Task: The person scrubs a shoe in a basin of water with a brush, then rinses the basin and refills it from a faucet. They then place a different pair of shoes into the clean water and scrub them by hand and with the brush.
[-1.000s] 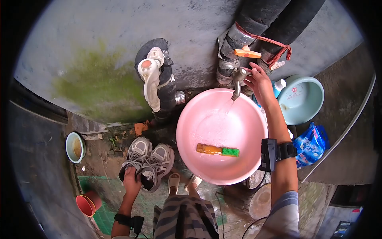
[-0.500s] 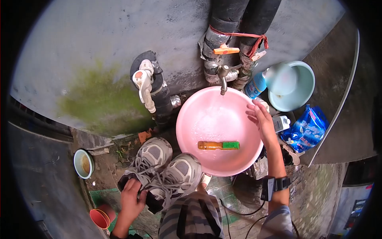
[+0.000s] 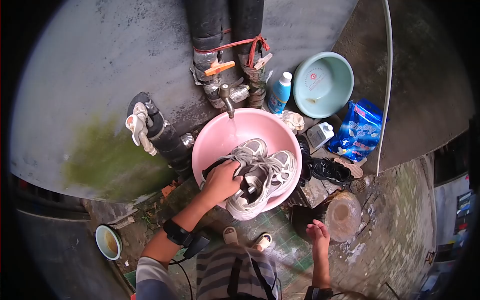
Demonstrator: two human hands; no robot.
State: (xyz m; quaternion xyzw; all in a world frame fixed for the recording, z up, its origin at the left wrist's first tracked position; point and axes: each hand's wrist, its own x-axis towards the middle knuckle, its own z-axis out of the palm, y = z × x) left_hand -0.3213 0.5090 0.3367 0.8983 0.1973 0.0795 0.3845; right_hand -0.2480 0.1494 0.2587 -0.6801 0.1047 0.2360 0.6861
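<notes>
Wall [image 3: 125, 55] flanks tiled ground [image 3: 280, 231]; left grip [image 3: 222, 180] clasps sneakers [image 3: 282, 169] over basin [image 3: 202, 145], right grip [image 3: 318, 232] loose.

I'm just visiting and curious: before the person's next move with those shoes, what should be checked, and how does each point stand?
1. Grip on the grey-and-white laced sneakers: ok; the left hand holds them at their openings.
2. Sneakers wholly within the round pink plastic basin: not ok; a heel overlaps the near rim in this view.
3. Sneakers resting on the basin's bottom: cannot tell from this angle.
4. Spout of the metal tap over the basin: ok.
5. Right hand free: ok; nothing visible in its loosely curled fingers.
</notes>
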